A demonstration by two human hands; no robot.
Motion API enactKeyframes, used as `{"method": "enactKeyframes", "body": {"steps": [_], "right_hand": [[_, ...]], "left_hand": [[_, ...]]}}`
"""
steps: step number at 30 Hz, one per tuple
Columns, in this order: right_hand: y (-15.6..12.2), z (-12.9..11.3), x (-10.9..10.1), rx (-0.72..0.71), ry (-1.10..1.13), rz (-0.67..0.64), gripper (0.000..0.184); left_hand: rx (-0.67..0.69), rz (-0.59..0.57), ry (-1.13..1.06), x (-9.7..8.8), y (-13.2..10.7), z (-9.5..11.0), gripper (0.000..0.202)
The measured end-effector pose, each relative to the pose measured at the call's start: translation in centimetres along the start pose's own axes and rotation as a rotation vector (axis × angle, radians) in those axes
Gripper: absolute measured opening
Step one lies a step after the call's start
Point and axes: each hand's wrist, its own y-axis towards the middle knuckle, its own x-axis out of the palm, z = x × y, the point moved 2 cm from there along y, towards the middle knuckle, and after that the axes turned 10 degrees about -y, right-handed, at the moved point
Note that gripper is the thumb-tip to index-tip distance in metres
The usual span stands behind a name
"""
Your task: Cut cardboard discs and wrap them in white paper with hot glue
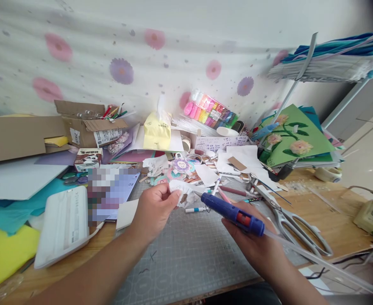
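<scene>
cutting mat, gray and gridded, lies on the wooden table beneath both forearms. a translucent stick runs out of the back of a blue glue gun, crossing over the person's right wrist. the right hand is wrapped around the gun's underside, fingers curled, the nozzle angled toward the left. the left hand pinches a crumpled white piece between thumb and fingers, over the far part of the mat; a brownish patch shows on it. the nozzle sits right by this piece, though i cannot tell whether they touch.

to the right, large metal scissors lie with their handles toward the person. to the left are a white flat device with a cable and a lit phone, partly pixelated. just past the hands, a blue-and-white marker lies at the edge of a heap of paper scraps and pens, with a round purple tag on top. farther back stand a cardboard box, a yellow tissue pack and colorful packets, before a flowered curtain.
</scene>
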Motion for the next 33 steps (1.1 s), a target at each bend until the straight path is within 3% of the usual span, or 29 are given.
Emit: {"method": "enactKeyframes", "body": {"steps": [3, 14, 22, 33], "right_hand": [[0.0, -0.3, -0.1, -0.002, -0.009, 0.009, 0.006], [0.1, -0.8, 0.2, -0.04, -0.008, 0.04, 0.008], [0.4, -1.9, -0.1, -0.047, 0.07, 0.018, 0.017], [0.7, -2.0, -0.2, -0.067, 0.012, -0.056, 0.004]], "left_hand": [[0.021, -0.062, 0.09, 0.1, -0.1, 0.1, 0.02], [0.048, -0.125, 0.301, 0.4, -0.3, 0.6, 0.027], [0.049, -0.176, 0.31, 0.6, -0.3, 0.0, 0.032], [0.095, -0.177, 0.363, 0.8, -0.5, 0.6, 0.034]]}}
